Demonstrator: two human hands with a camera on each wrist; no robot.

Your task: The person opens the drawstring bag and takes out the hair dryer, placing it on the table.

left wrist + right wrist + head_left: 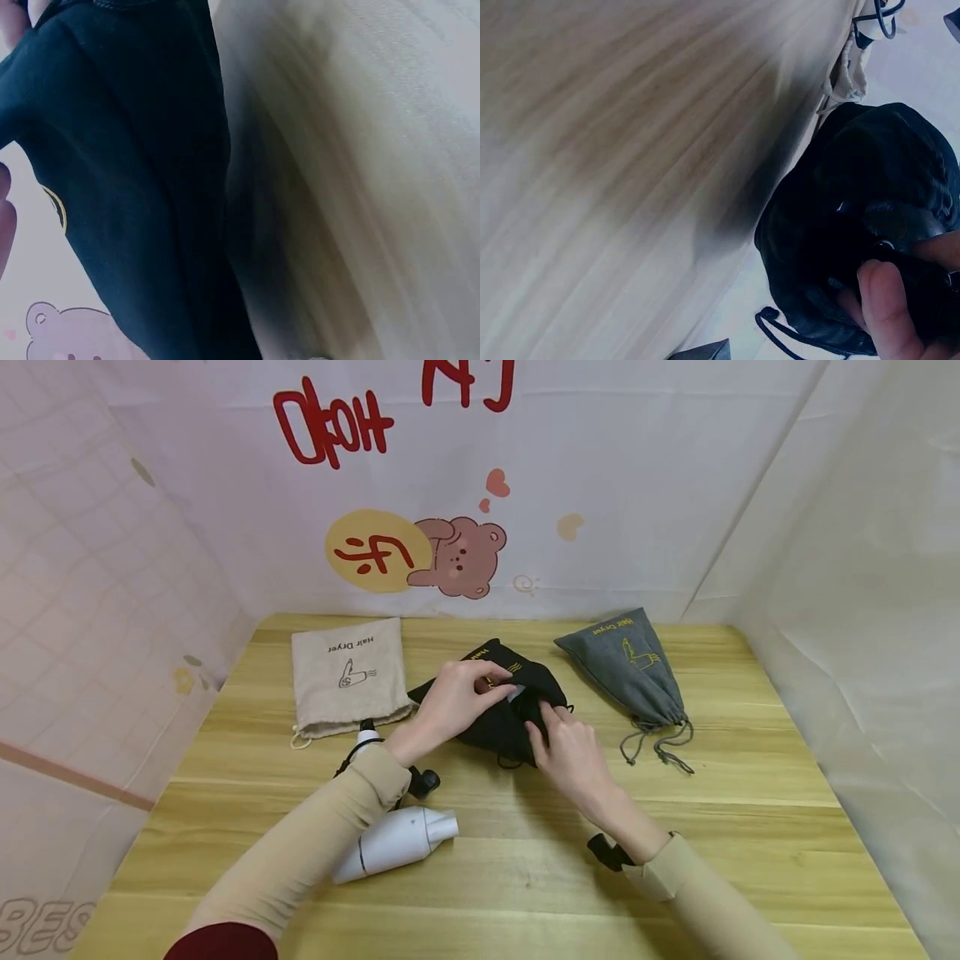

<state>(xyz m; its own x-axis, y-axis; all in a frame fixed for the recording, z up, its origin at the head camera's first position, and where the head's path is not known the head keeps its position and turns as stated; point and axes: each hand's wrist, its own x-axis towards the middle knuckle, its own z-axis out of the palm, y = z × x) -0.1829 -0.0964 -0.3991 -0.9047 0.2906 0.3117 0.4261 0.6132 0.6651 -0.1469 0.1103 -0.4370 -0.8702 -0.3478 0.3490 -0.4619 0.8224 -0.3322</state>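
Note:
A black drawstring bag [498, 739] with yellow print lies mid-table, its mouth spread apart between both hands. My left hand [457, 702] pinches the far-left side of the mouth with thumb and fingers. On the near right side, my right hand [573, 756] grips the rim, some fingertips hidden in the opening. A small pale grey patch shows inside the mouth; what it belongs to is unclear. The right wrist view has the bag's dark opening [832, 247] with the thumb and fingers [885, 300] at it. Dark cloth [142, 172] fills much of the left wrist view.
A beige Hair Dryer pouch [348, 681] lies at the back left, a grey one [626, 672] at the back right with loose cords. Under my left forearm lies a white hair dryer [401, 842], near a black cord and plug. A patterned wall backs the wooden table [525, 893].

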